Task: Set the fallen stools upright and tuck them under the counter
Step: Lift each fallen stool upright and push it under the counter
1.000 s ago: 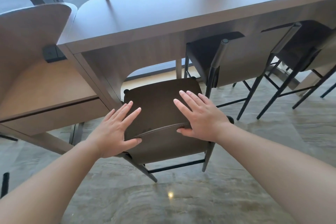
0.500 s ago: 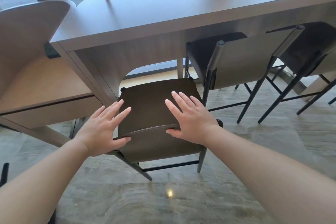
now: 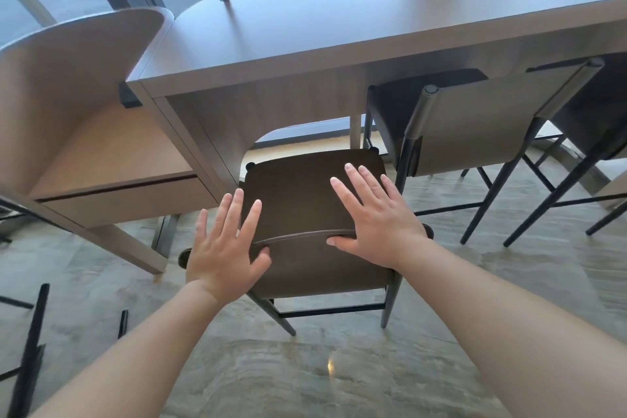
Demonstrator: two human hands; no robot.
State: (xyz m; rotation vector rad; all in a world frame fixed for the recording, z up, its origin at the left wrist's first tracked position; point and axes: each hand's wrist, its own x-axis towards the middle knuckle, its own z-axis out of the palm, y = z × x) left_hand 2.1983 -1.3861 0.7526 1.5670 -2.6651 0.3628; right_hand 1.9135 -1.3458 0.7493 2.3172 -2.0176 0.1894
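A dark brown stool (image 3: 298, 204) stands upright on its black legs, its seat partly under the wooden counter (image 3: 339, 34). My left hand (image 3: 227, 244) lies on the low backrest's left end with straight fingers and the thumb over the rim. My right hand (image 3: 373, 217) presses flat on the backrest's right end, fingers spread over the seat. Two more stools (image 3: 475, 125) (image 3: 597, 105) stand upright to the right, tucked under the counter.
A curved wooden booth desk (image 3: 101, 146) stands close on the left, its slanted leg near the stool. Black legs of another piece of furniture (image 3: 30, 346) show at the lower left edge. Glossy stone floor (image 3: 305, 373) lies in front. Windows rise behind the counter.
The stool and both hands have shifted slightly forward toward the counter. My view has drifted right, so the booth desk shows more on the left.
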